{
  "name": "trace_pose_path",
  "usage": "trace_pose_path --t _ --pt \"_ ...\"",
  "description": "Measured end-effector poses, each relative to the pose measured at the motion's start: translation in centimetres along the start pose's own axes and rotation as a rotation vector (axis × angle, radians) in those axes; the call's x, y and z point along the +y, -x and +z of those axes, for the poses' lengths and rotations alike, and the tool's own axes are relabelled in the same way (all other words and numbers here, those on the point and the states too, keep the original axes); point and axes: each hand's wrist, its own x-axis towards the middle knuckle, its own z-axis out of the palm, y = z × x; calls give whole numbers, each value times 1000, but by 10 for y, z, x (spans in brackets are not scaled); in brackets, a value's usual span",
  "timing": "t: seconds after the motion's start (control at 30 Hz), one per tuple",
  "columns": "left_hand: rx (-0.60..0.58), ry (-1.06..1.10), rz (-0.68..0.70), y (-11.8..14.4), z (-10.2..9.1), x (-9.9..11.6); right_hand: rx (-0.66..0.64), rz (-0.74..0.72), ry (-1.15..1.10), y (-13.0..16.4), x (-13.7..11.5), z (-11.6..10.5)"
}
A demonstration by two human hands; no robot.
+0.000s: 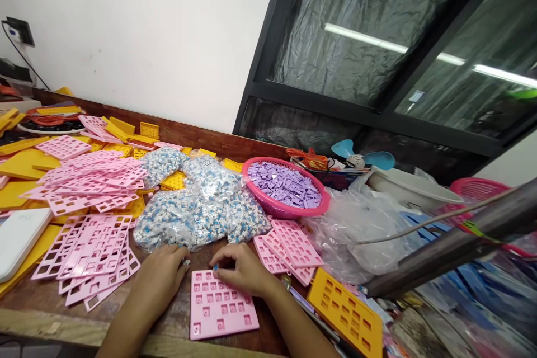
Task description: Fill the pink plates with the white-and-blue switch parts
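**Small pieces going into a pink grid plate at the near edge of the bench**

We see a pink grid plate (222,303) lying flat at the near edge of the bench (37,305), between the two hands. Our right hand (243,269) rests on the plate's far edge, its fingers (221,266) curled and pinched on a small blue-and-white piece (216,267) that touches the plate. Our left hand (161,275) lies palm down just beside the plate, fingers loosely bent at the foot of the clear bags of blue-and-white pieces (201,210); whether it has hold of anything we cannot tell.

We judge the plate light, stiff and thin, moulded plastic with rows of square pockets; it would slide easily on the wood, so it is best steadied by a flat palm or taken by its edges. The small pieces look hard, light and easy to drop, so a fingertip pinch suits them. The bags are soft and will slump if pulled.

Toward the left edge, stacks of open pink frames (90,249) lie over yellow plates (19,165). Beyond the bags stands a pink basket of lilac tiles (286,185); more pink plates (289,249) and a yellow plate (346,310) lie to the right. The bench is worn brown wood, crowded; behind it are a white wall (146,28) and a dark window (377,39).
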Motion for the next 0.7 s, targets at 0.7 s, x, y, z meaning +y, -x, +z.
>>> trace_pose_path --t 0.7 --pt "62 380 132 13 14 12 -49 -132 177 2 -9 2"
